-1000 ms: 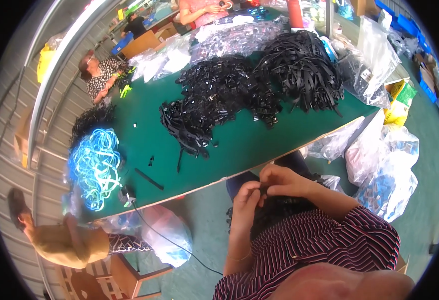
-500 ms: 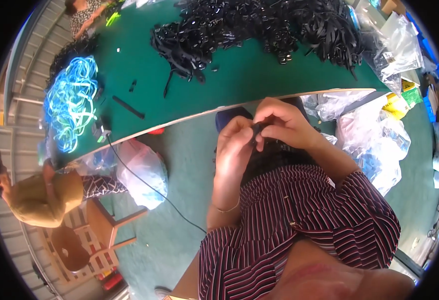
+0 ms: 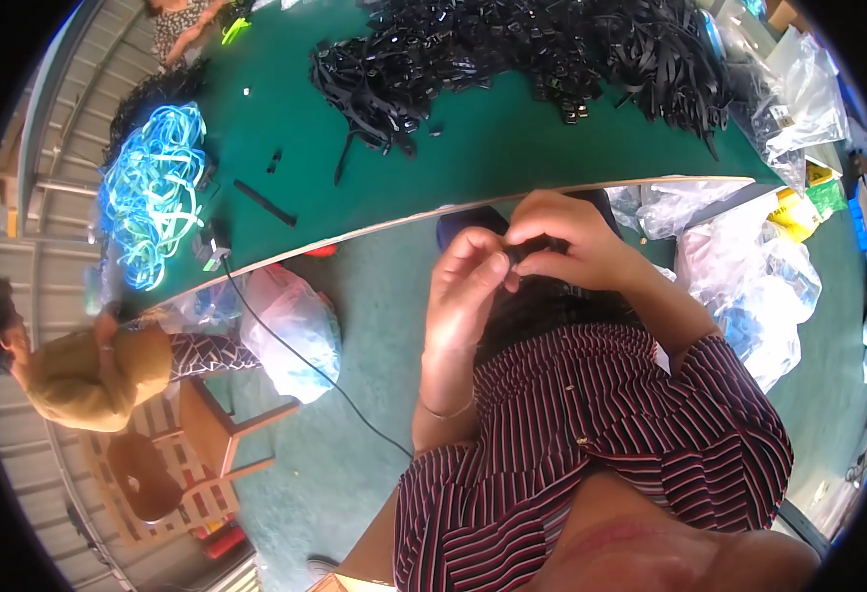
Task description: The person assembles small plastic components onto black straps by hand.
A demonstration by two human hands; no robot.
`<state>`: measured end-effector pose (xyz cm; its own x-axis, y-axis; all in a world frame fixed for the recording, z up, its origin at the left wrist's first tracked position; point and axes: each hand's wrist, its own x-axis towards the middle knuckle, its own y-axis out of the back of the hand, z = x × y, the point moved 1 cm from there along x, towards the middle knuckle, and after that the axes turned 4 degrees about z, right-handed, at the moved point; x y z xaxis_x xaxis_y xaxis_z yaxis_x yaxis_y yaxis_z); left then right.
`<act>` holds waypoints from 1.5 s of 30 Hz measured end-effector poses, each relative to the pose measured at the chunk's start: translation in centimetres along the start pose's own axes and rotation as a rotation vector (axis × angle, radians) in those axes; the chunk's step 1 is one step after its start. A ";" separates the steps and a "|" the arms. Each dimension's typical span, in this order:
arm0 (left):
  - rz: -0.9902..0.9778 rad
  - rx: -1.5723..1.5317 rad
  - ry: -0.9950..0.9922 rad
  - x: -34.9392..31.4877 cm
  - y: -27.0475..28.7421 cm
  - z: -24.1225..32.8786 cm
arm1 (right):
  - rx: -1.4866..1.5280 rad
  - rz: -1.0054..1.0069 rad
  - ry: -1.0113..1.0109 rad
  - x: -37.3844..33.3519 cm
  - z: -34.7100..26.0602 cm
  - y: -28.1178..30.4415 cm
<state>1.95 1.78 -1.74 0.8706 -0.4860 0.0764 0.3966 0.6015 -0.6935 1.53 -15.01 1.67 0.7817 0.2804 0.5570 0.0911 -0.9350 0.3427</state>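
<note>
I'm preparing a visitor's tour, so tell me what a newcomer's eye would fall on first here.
The bright blue and pale green tangle of straps at the left end of the green table stands out first. A big heap of black straps sprawls across the table's far part. Nearer, the left hand and right hand meet at a small dark piece, mostly hidden.
</note>
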 end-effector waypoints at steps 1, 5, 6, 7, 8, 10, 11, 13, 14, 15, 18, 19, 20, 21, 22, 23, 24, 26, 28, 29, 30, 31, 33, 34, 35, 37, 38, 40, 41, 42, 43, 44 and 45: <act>0.037 0.012 0.031 0.0 0.0 -0.1 | -0.025 -0.004 -0.005 -0.1 0.0 0.1; 0.080 0.010 0.077 0.4 -0.6 -0.8 | -0.028 -0.011 -0.026 -0.8 0.3 0.9; 0.066 0.002 0.091 0.6 -0.7 -1.1 | -0.003 -0.014 -0.066 -1.0 0.5 1.1; 0.066 0.024 0.092 0.9 -0.9 -1.1 | -0.020 -0.008 -0.058 -1.2 0.9 1.3; 0.068 0.039 0.091 0.9 -0.9 -1.3 | -0.013 -0.010 -0.041 -1.4 1.0 1.3; 0.099 0.073 0.111 1.1 -0.9 -1.6 | -0.050 0.019 -0.033 -1.6 1.3 1.4; 0.096 0.071 0.121 1.2 -0.9 -1.8 | -0.043 0.020 -0.059 -1.7 1.1 1.5; 0.082 0.078 0.100 1.4 -0.9 -2.1 | -0.037 0.013 -0.081 -1.8 1.1 1.7; 0.071 0.076 0.090 1.4 -0.9 -2.3 | -0.031 0.005 -0.116 -1.9 1.1 1.8; 0.066 0.080 0.101 1.6 -0.9 -2.4 | -0.034 0.004 -0.100 -2.0 1.2 1.7; 0.067 0.024 0.124 2.0 -0.7 -3.0 | -0.108 -0.039 0.001 -1.6 1.3 2.0; 0.080 0.055 0.120 2.0 -0.3 -3.3 | -0.107 -0.044 0.005 -1.2 1.0 2.0; 0.078 0.053 0.115 2.0 -0.4 -3.3 | -0.192 0.021 0.064 -0.8 0.4 2.1; 0.101 0.063 0.089 2.1 -0.5 -3.3 | -0.277 0.085 0.123 -0.5 -0.1 2.0; 0.124 0.073 0.063 2.0 -0.5 -3.2 | -0.279 0.081 0.127 -0.8 -0.1 2.1; 0.123 0.071 0.056 1.9 -0.8 -2.9 | -0.242 0.086 -0.059 -1.4 0.1 2.5; 0.141 0.191 -0.010 1.7 -1.1 -2.6 | -0.203 0.089 -0.245 -1.8 0.2 2.6; 0.131 0.408 -0.127 1.3 -1.2 -2.4 | -0.155 0.060 -0.290 -1.9 0.6 2.1; 0.100 0.499 -0.161 0.8 -1.2 -2.2 | -0.074 -0.136 -0.319 -1.9 0.7 2.0; 0.101 0.496 -0.167 0.7 -1.2 -2.0 | -0.060 -0.092 -0.287 -1.6 0.3 1.6; 0.080 0.621 -0.192 0.6 -1.1 -1.8 | -0.063 -0.096 -0.284 -1.7 0.2 1.5; 0.060 0.746 -0.217 0.5 -1.0 -1.6 | -0.042 -0.118 -0.324 -1.9 0.4 1.3; 0.003 0.851 -0.177 0.1 -0.6 -0.9 | -0.024 -0.143 -0.361 -2.0 0.3 1.1; -0.057 0.957 -0.129 -0.1 -0.5 -0.8 | 0.106 -0.188 -0.494 -2.0 0.0 1.0; -0.098 0.915 -0.169 -0.2 -0.5 -0.7 | 0.237 -0.231 -0.627 -2.1 -0.3 0.8; -0.116 0.739 -0.039 -0.8 -0.7 -0.1 | 0.360 -0.215 -0.669 -2.4 -0.8 0.4; -0.135 0.563 0.092 -1.0 -0.9 0.1 | 0.486 -0.196 -0.711 -2.6 -1.0 0.2; -0.120 0.374 0.146 -1.4 -1.2 -0.1 | 0.551 -0.190 -0.673 -2.9 -1.4 -0.1; -0.129 0.253 0.141 -1.5 -1.2 -0.3 | 0.615 -0.179 -0.638 -3.0 -1.6 -0.1; -0.137 0.133 0.137 -1.6 -1.3 -0.5 | 0.615 -0.177 -0.635 -3.2 -1.7 -0.2; -0.140 0.136 0.137 -1.6 -1.3 -0.8 | 0.697 -0.133 -0.608 -3.4 -1.7 -0.4; -0.133 0.087 0.145 -1.6 -1.3 -0.9 | 0.780 -0.088 -0.579 -3.6 -1.7 -0.4; -0.127 0.038 0.152 -1.6 -1.3 -1.1 | 0.781 -0.086 -0.575 -3.9 -1.5 -0.6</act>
<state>-0.28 1.03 -1.75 0.7598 -0.6482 0.0503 0.5138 0.5512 -0.6574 -2.48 -15.23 0.48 0.9165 0.3990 0.0284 0.3831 -0.8554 -0.3487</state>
